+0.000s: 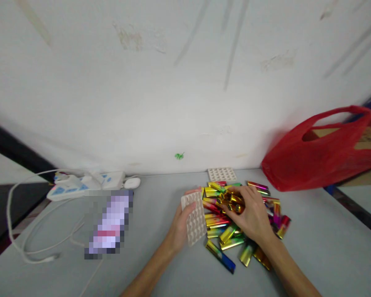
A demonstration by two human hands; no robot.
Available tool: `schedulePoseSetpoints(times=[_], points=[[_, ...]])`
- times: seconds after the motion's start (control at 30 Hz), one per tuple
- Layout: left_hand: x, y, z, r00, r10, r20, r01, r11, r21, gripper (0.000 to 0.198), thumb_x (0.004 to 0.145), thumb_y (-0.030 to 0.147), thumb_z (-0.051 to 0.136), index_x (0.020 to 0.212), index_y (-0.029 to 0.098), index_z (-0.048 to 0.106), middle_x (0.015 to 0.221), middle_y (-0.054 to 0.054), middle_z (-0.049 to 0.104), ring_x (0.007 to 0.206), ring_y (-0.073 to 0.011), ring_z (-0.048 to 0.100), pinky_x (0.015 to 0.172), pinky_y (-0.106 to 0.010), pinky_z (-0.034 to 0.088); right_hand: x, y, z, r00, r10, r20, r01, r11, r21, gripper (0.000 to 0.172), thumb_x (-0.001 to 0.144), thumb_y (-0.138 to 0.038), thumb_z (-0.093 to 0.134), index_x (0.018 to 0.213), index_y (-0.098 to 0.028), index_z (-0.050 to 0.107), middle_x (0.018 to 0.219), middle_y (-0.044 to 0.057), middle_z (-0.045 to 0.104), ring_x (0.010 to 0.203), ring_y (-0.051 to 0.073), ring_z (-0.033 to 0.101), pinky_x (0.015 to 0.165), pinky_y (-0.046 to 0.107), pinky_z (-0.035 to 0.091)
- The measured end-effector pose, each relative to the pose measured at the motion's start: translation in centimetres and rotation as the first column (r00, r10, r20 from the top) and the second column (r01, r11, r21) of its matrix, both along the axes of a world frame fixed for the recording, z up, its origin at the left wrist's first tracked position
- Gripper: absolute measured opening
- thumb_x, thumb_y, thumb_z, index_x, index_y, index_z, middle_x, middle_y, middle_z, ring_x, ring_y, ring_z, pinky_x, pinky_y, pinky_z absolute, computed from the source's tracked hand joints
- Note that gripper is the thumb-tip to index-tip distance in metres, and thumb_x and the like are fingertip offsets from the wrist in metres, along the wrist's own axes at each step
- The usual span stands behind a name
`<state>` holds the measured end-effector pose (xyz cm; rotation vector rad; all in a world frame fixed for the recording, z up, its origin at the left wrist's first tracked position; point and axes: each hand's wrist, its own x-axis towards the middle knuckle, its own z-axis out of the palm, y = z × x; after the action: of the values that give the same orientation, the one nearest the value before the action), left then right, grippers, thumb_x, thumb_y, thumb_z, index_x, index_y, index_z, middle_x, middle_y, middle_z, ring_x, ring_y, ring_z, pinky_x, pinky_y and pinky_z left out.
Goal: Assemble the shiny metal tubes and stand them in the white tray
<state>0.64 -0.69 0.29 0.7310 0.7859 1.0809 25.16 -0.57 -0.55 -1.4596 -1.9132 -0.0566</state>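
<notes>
My left hand (181, 225) is closed around a pale plastic tray (196, 218) with rows of round holes, tilted up above the table. The thumb lies across its face. A bit of something reddish shows behind its top edge. My right hand (253, 210) is over a loose pile of shiny metallic tubes (231, 237) in gold, red, green, blue and purple. Its fingers and thumb curl round several gold tubes (234, 202) whose open ends face me. A blue and gold tube (221, 256) lies at the near edge of the pile.
A second holed tray (221, 174) lies by the wall behind the pile. A red plastic bag (315, 152) with cardboard in it stands at right. At left are a white power strip (86, 185), a white earbud case (132, 183), a pixelated phone (111, 222) and a looped white cable (9, 214).
</notes>
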Motion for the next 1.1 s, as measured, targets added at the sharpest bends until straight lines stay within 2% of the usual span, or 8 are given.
schedulePoseSetpoints(times=[0.13,0.23,0.37,0.7,0.83,0.97,1.03,1.1], points=[[0.1,0.0,-0.2,0.999,-0.010,0.034,0.009,1.000,0.030,0.062,0.090,0.051,0.084,0.144,0.027,0.069,0.138,-0.009,0.078,0.130,-0.0360,0.073,0.113,-0.044,0.055,-0.1,-0.2,0.4,1.000,0.014,0.021,-0.014,1.000,-0.012,0.044,0.092,-0.055,0.083,0.121,-0.026,0.066,0.114,0.010,0.075,0.107,0.037,0.067,0.108,0.059,0.048],[0.1,0.0,0.0,1.000,-0.018,0.021,0.018,1.000,0.022,0.063,0.087,0.052,0.087,0.142,0.027,0.071,0.141,-0.009,0.078,0.134,-0.0381,0.071,0.115,-0.046,0.054,0.0,-0.3,0.7,0.999,0.038,0.028,-0.037,0.998,-0.042,0.049,0.092,-0.059,0.082,0.124,-0.026,0.065,0.117,0.011,0.074,0.110,0.037,0.067,0.111,0.060,0.047],[0.0,0.0,0.1,1.000,-0.028,-0.005,0.028,0.999,0.027,0.060,0.086,0.052,0.088,0.138,0.026,0.073,0.145,-0.009,0.076,0.140,-0.0396,0.067,0.119,-0.047,0.052,0.1,-0.5,1.0,0.998,0.052,0.039,-0.049,0.996,-0.080,0.054,0.090,-0.061,0.082,0.129,-0.027,0.066,0.122,0.012,0.073,0.116,0.038,0.064,0.107,0.059,0.049],[-0.1,-0.1,0.1,0.999,-0.047,0.017,0.046,0.999,0.022,0.052,0.087,0.050,0.088,0.132,0.025,0.077,0.149,-0.010,0.074,0.145,-0.0402,0.063,0.121,-0.049,0.052,0.6,-0.7,1.4,0.998,0.023,-0.056,-0.028,0.995,-0.091,0.027,0.107,-0.045,0.063,0.126,-0.027,0.068,0.125,0.011,0.071,0.121,0.037,0.060,0.107,0.056,0.048],[-0.1,-0.1,0.1,0.999,-0.046,0.020,0.046,0.999,0.017,0.050,0.085,0.050,0.090,0.127,0.025,0.079,0.152,-0.010,0.072,0.145,-0.0412,0.063,0.122,-0.050,0.050,2.1,-0.3,1.3,0.993,-0.048,-0.106,0.042,0.997,-0.062,0.028,0.110,-0.046,0.057,0.122,-0.026,0.072,0.120,0.011,0.074,0.118,0.036,0.062,0.104,0.054,0.049],[-0.2,0.0,0.1,0.998,-0.056,0.041,0.055,0.998,0.020,0.048,0.086,0.050,0.090,0.126,0.025,0.080,0.157,-0.009,0.069,0.149,-0.0407,0.060,0.126,-0.050,0.046,4.7,0.3,0.7,0.979,-0.183,-0.086,0.181,0.983,-0.035,0.039,0.111,-0.052,0.052,0.117,-0.022,0.075,0.119,0.012,0.078,0.113,0.035,0.066,0.105,0.054,0.049],[-0.2,0.0,0.1,0.997,-0.057,0.044,0.057,0.998,0.015,0.050,0.086,0.050,0.090,0.127,0.025,0.079,0.160,-0.009,0.066,0.152,-0.0407,0.057,0.128,-0.051,0.044,5.9,0.4,0.2,0.963,-0.268,-0.026,0.266,0.962,-0.064,0.047,0.111,-0.057,0.048,0.122,-0.021,0.077,0.123,0.014,0.078,0.115,0.037,0.066,0.106,0.057,0.048],[-0.3,0.1,0.1,0.997,-0.053,0.050,0.053,0.999,0.007,0.050,0.084,0.050,0.091,0.126,0.024,0.080,0.161,-0.009,0.065,0.152,-0.0413,0.056,0.129,-0.051,0.043,6.9,0.5,-0.5,0.942,-0.333,0.048,0.336,0.934,-0.123,0.055,0.111,-0.061,0.043,0.133,-0.022,0.076,0.136,0.016,0.076,0.125,0.040,0.064,0.108,0.061,0.047]])
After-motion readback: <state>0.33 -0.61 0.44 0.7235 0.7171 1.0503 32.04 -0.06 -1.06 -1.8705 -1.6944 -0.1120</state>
